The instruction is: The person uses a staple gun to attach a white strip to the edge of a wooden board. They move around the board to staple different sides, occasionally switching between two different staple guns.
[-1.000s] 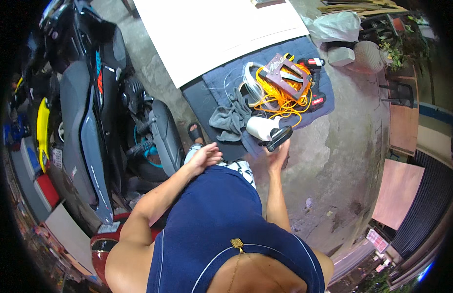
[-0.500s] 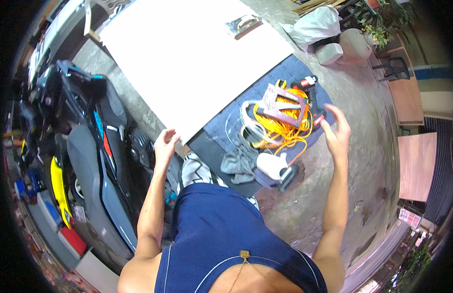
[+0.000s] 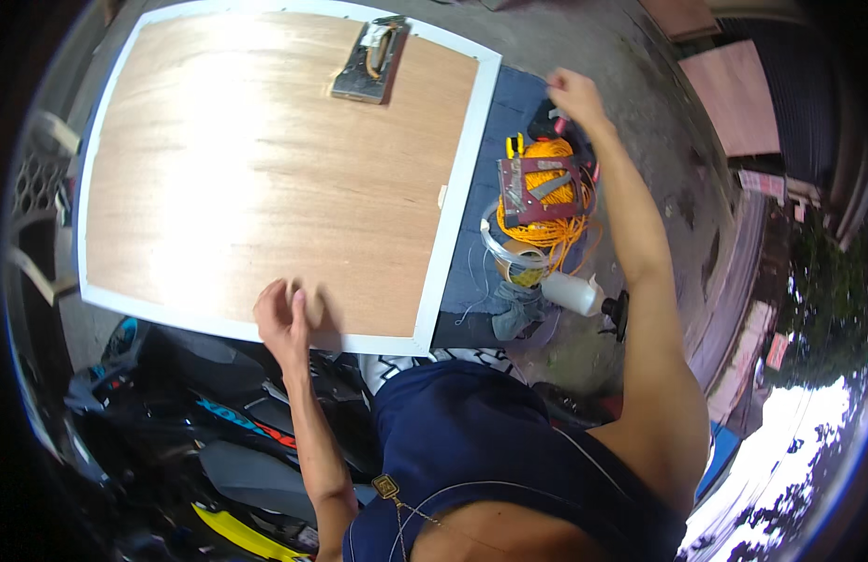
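Observation:
A large brown wooden panel [image 3: 359, 206] with a white border lies flat before me. My left hand [image 3: 282, 323] is over its near white edge, fingers loosely curled with the thumb apart and nothing in them. My right hand [image 3: 576, 94] is past the panel's right side, fingers bent and blurred. Just below it is a black-and-red tool [image 3: 549, 122]; contact cannot be made out. Beside that, a maroon tool with a grey lever [image 3: 542, 192] rests on a coil of orange cord [image 3: 546, 232]. On the panel's far part sits a black flat-based tool with a handle [image 3: 370, 61].
Under the panel is a blue cloth [image 3: 514, 94]. Near its right corner are a roll of tape [image 3: 523, 264], a grey rag [image 3: 518, 314] and a white bottle [image 3: 573, 292]. A motorbike [image 3: 237, 412] stands close at my left; concrete floor [image 3: 677, 225] lies to the right.
My view has turned, and the panel, all white before, shows brown wood inside a white border. My left hand is now over the panel's edge; my right hand's spread fingers have bent.

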Available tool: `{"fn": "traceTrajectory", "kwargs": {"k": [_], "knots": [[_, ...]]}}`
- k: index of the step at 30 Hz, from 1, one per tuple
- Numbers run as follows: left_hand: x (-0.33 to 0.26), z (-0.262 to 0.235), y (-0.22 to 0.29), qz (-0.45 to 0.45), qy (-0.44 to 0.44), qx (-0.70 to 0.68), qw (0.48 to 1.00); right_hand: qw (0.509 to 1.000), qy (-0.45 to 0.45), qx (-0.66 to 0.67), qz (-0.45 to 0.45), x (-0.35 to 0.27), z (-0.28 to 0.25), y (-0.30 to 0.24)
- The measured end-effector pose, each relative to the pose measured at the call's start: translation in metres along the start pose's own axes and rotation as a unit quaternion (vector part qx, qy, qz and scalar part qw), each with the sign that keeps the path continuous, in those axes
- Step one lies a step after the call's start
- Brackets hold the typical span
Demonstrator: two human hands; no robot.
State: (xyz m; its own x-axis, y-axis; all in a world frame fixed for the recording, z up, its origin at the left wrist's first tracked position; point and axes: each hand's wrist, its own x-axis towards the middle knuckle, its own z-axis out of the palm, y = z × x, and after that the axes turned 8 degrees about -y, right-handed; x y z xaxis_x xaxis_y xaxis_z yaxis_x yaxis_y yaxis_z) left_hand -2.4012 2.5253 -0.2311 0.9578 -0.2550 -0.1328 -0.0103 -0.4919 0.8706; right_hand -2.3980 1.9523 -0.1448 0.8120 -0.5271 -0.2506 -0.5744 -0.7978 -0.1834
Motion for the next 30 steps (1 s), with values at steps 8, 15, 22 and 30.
{"fn": "traceTrajectory", "kwargs": {"k": [8,15,22,30], "knots": [[0.045,0.019,0.049,0.128,-0.077,0.095,0.984,0.974,-0.223,0.004,-0.028,-0.128,0.011,0.067],[0.042,0.138,0.133,0.273,-0.195,0.075,0.939,0.888,-0.124,-0.314,-0.314,-0.164,0.038,0.023],[0.108,0.219,0.144,0.339,-0.209,0.195,0.896,0.931,-0.167,-0.208,-0.247,-0.160,0.026,0.016],[0.196,0.285,0.157,0.359,-0.144,0.332,0.860,0.897,-0.364,0.224,-0.115,-0.098,-0.070,0.014]]}}
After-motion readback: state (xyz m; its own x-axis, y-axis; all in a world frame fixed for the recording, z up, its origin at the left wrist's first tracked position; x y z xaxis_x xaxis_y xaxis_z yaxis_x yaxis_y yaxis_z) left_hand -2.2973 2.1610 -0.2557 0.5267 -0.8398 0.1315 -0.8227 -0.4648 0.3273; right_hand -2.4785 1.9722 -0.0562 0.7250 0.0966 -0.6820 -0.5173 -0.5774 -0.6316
